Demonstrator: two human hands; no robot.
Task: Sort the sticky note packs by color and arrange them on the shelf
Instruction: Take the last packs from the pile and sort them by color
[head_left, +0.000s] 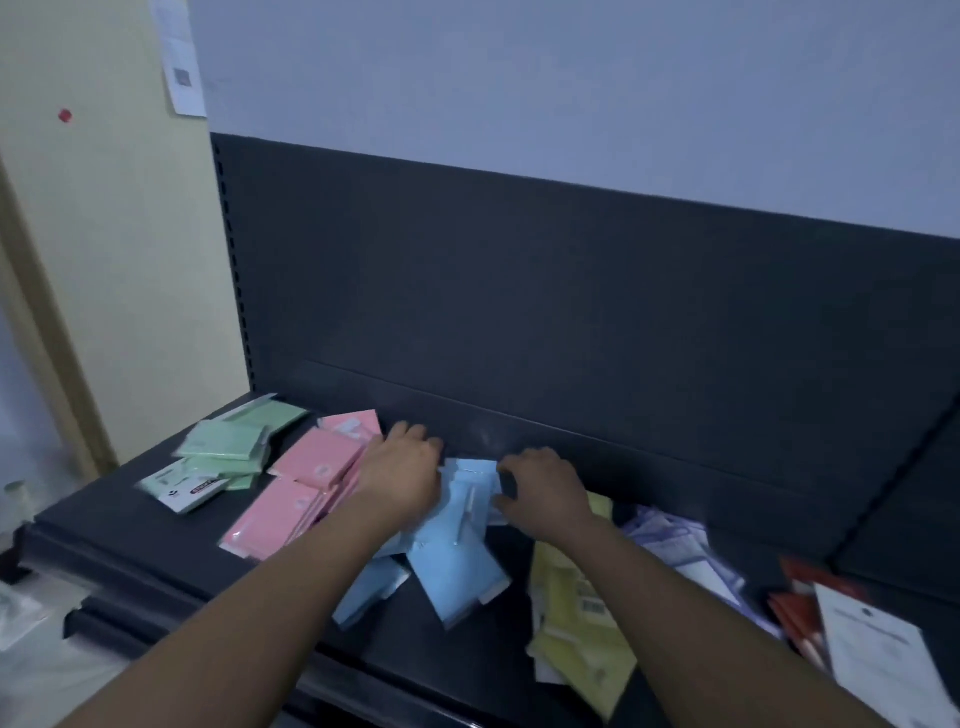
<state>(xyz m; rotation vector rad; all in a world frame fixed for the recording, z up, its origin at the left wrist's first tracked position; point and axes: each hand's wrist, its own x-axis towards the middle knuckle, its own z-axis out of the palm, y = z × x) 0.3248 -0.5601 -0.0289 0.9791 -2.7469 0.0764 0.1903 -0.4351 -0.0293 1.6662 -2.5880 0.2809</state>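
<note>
The right hand (545, 488) pinched the blue packs (462, 556), the left hand (402, 467) hid its grip, so the crooked pile could slide into the yellow packs (576, 623) at 4 o'clock.

Dim, bluish, motion-blurred, wide-angle bowing.

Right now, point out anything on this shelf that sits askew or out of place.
The pale blue plastic-wrapped sticky note packs beneath the left hand and right hand fan out at crooked angles, unstacked. The yellow packs to their right lie in a loose, tilted heap. A white-faced pack juts skewed from the green pile.
</note>
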